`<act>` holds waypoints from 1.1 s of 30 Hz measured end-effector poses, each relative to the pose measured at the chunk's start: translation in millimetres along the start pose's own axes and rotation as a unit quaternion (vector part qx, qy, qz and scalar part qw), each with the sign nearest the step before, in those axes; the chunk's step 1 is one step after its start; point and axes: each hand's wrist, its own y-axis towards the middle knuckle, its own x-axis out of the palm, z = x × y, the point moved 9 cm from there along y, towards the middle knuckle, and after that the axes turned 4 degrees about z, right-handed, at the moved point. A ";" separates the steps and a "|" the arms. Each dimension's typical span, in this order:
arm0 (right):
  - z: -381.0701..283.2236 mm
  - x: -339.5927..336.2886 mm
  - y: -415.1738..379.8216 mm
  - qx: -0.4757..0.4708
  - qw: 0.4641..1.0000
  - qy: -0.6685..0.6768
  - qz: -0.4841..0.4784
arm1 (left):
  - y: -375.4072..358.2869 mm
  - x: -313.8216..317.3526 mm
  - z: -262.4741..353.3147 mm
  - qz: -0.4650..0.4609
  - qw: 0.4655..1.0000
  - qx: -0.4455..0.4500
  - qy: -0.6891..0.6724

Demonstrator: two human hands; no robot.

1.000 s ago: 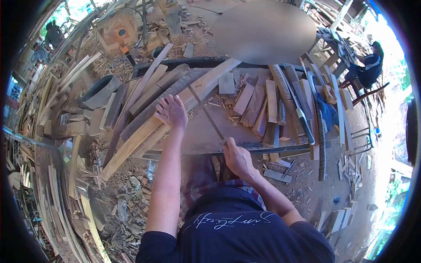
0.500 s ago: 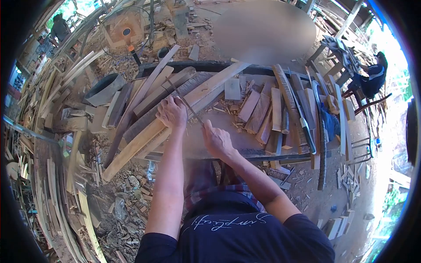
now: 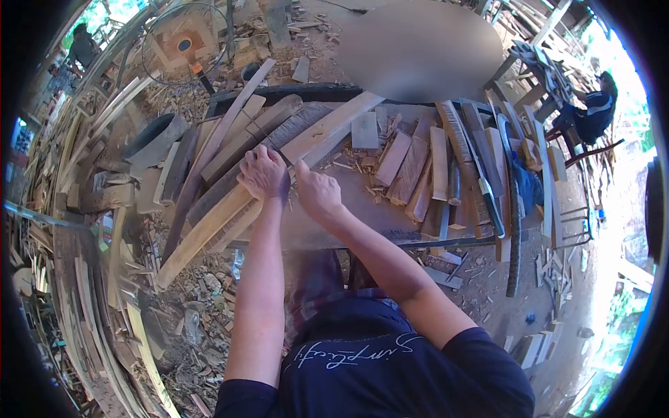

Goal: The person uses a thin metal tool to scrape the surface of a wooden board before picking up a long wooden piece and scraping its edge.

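A long pale wooden plank (image 3: 333, 132) lies slanted across the workbench (image 3: 341, 182), its near end jutting past the front edge. My left hand (image 3: 265, 173) is closed over the plank at about its middle, fingers curled on the top face. Just to the right, my right hand (image 3: 317, 189) grips the near end of a long, thin, dark blade (image 3: 257, 127). The blade crosses the plank beside my left hand and sticks out beyond it; its middle is partly hidden by the fingers. Darker boards (image 3: 261, 132) lie alongside on the far left side.
Short wood blocks (image 3: 411, 167) and a handsaw (image 3: 486, 198) lie on the right of the bench. A round dark container (image 3: 157, 139) and a caged fan (image 3: 187, 45) stand at left. Scraps cover the ground. A person (image 3: 589, 111) sits at far right; others are far left.
My right hand has moved up and left, closer to my left hand, pushing the blade farther across the plank. My left hand stays on the plank; the view has shifted slightly.
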 end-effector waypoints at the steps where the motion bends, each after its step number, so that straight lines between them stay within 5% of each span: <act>1: -1.0 0.2 3.5 0.001 1.000 -0.011 0.000 | 0.9 0.7 -0.9 -0.001 1.000 -0.013 0.007; 8: 15.9 -10.2 -46.2 0.046 0.996 -0.045 -0.064 | -0.8 1.0 2.2 0.029 0.999 0.005 0.039; 13: -1.7 2.6 11.5 0.021 0.999 0.036 -0.009 | 0.3 -1.8 4.0 0.042 0.998 0.010 0.036; 19: 22.4 -4.3 -53.0 0.030 0.997 -0.038 -0.057 | 1.4 0.5 1.4 0.020 0.999 -0.010 0.023; 25: 8.6 -0.8 3.3 0.006 1.000 -0.007 -0.006 | 8.8 1.1 4.7 0.035 0.999 -0.003 0.041; 30: 5.1 -19.3 -26.2 -0.017 1.000 -0.020 -0.010 | 6.8 0.3 7.0 0.047 0.998 0.012 0.030; 33: 15.6 -2.9 -26.7 0.055 0.996 -0.012 -0.075 | 6.0 2.1 5.4 0.046 0.998 0.016 0.029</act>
